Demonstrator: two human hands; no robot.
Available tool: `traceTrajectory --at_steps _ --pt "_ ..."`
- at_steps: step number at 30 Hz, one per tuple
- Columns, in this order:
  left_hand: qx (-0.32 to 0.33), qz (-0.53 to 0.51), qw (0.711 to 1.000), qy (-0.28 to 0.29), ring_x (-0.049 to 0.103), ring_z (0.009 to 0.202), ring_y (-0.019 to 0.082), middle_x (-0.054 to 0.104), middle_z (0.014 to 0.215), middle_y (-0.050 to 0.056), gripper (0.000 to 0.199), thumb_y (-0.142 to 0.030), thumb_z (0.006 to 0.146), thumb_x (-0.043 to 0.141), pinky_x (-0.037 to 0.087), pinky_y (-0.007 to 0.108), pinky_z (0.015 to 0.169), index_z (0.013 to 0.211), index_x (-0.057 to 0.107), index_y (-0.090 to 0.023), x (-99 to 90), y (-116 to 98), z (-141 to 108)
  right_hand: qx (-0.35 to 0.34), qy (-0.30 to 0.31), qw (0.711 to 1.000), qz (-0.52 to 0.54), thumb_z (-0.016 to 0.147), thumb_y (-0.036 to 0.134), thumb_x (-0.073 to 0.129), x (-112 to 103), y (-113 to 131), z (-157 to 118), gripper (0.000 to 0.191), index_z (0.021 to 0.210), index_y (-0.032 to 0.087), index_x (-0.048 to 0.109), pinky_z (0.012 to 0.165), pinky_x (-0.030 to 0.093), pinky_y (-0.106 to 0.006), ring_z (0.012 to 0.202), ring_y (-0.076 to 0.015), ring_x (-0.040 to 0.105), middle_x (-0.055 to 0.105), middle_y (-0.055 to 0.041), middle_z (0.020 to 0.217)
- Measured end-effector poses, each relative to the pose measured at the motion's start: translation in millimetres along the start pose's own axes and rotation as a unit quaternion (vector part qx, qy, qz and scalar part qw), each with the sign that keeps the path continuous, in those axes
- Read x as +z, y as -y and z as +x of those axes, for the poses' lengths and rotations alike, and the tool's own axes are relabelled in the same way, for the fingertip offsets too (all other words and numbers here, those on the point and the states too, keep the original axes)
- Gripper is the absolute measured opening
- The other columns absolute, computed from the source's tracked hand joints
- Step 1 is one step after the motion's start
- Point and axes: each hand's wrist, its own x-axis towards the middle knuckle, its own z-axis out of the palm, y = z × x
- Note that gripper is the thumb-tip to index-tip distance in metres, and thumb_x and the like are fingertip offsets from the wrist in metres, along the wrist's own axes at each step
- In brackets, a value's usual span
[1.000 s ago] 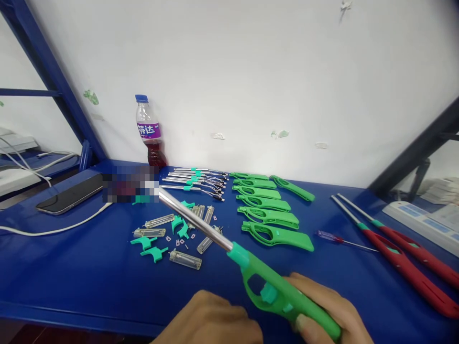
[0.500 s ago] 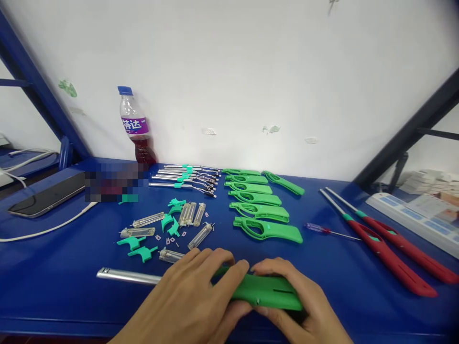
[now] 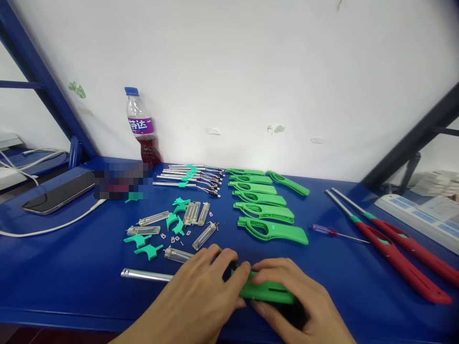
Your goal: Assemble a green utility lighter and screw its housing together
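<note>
Both hands grip one green long-neck gas lighter (image 3: 268,292) low over the front of the table. My left hand (image 3: 204,286) wraps the neck end of its handle, and the metal tube (image 3: 145,275) sticks out to the left beyond that hand. My right hand (image 3: 301,291) clasps the wide end, fingers on top and thumb below. The fingers hide much of the handle. Close by lie a clear fuel tank (image 3: 178,255), turquoise triggers (image 3: 148,251) and tiny metal pieces (image 3: 172,239). Behind my hands rests a green handle shell (image 3: 276,231).
Metal tubes with wires (image 3: 179,184) lie at the back beside several green shells. To the right are a screwdriver (image 3: 324,230), two red lighters (image 3: 398,258) and a power strip (image 3: 423,224). A drink bottle (image 3: 141,129) and a phone (image 3: 59,191) are on the left.
The view has shifted slightly, moving the scene right. The lighter's tube and handle have drawn in a little, and both hands still hold it.
</note>
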Motion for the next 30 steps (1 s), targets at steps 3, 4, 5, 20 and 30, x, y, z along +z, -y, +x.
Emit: traceTrajectory --at_steps 3,4,5,20,30 --pt "0.0 -0.002 1.0 0.007 0.073 0.109 0.033 0.074 0.125 0.01 0.041 -0.026 0.095 0.077 0.063 0.047 0.094 0.134 0.067 -0.023 0.0 1.9 1.5 0.0 0.019 1.0 -0.009 0.094 0.024 0.073 1.2 0.1 -0.1 0.02 0.112 0.033 0.079 0.098 0.061 -0.024 0.111 -0.0182 0.076 0.077 -0.0022 0.122" --pt "0.003 -0.003 1.0 0.001 0.073 0.11 0.033 0.073 0.126 0.009 0.039 -0.028 0.096 0.076 0.063 0.047 0.095 0.134 0.067 -0.024 -0.7 4.5 1.7 0.0 0.02 1.0 -0.012 0.095 0.025 0.073 1.5 0.3 -0.1 0.019 0.111 0.033 0.079 0.098 0.061 -0.023 0.111 -0.0181 0.076 0.077 -0.002 0.123" --pt "0.005 0.0 1.0 -0.014 0.072 0.11 0.032 0.073 0.126 0.008 0.035 -0.028 0.097 0.074 0.062 0.046 0.095 0.132 0.067 -0.025 -1.8 8.8 1.5 0.001 0.017 1.0 -0.016 0.096 0.027 0.073 1.6 0.5 0.1 0.017 0.11 0.033 0.079 0.098 0.061 -0.023 0.111 -0.018 0.076 0.077 -0.0017 0.123" --pt "-0.157 -0.079 0.984 -0.011 0.063 0.106 0.024 0.072 0.11 0.004 0.023 -0.034 0.107 0.054 0.047 0.035 0.094 0.107 0.077 -0.03 -25.2 107.0 -36.2 0.008 -0.035 0.999 -0.027 0.103 0.034 0.063 0.4 4.1 0.2 0.014 0.102 0.034 0.077 0.088 0.061 -0.022 0.104 -0.017 0.077 0.078 -0.0007 0.115" --pt "-0.145 -0.1 0.984 0.01 0.062 0.092 0.022 0.069 0.097 0.002 0.023 -0.022 0.101 0.052 0.044 0.031 0.079 0.089 0.071 -0.026 -17.5 108.4 -25.6 0.007 -0.04 0.999 -0.01 0.103 0.031 0.063 1.0 4.0 0.1 0.012 0.103 0.034 0.074 0.088 0.058 -0.019 0.104 -0.0138 0.076 0.077 0.0022 0.114"
